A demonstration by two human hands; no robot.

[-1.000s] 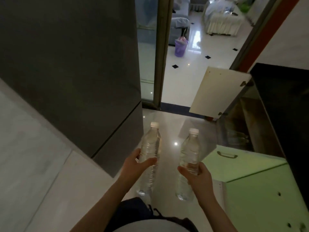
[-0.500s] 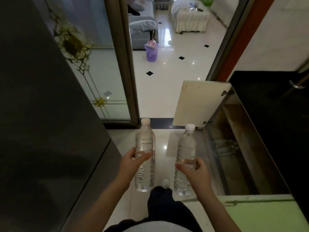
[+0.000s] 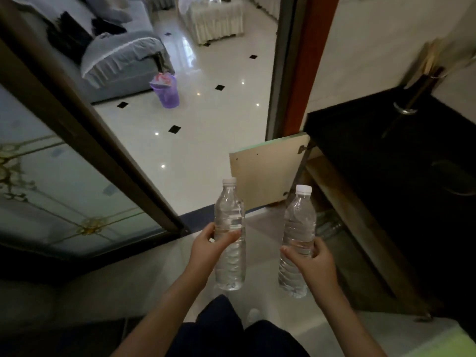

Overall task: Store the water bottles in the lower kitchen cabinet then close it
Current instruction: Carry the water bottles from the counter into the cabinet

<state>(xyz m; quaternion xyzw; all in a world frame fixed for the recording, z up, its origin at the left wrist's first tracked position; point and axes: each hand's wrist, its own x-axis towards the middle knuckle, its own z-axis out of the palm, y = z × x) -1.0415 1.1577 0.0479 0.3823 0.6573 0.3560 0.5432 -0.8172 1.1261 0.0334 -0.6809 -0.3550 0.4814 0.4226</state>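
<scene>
Black countertop (image 3: 386, 155) caps the lower cabinet (image 3: 342, 207), whose dark mouth opens on the right between the far door (image 3: 265, 173), swung out over the floor, and the green near door (image 3: 443, 343) at the bottom corner. Both water bottles are held upright and apart, the left bottle (image 3: 229, 210) wrapped at mid-body by the left hand (image 3: 206, 251) and the right bottle (image 3: 300, 220) by the right hand (image 3: 311, 261), which is nearer the opening. Judging from this, they must travel right and down, under the counter's edge and between the two doors.
</scene>
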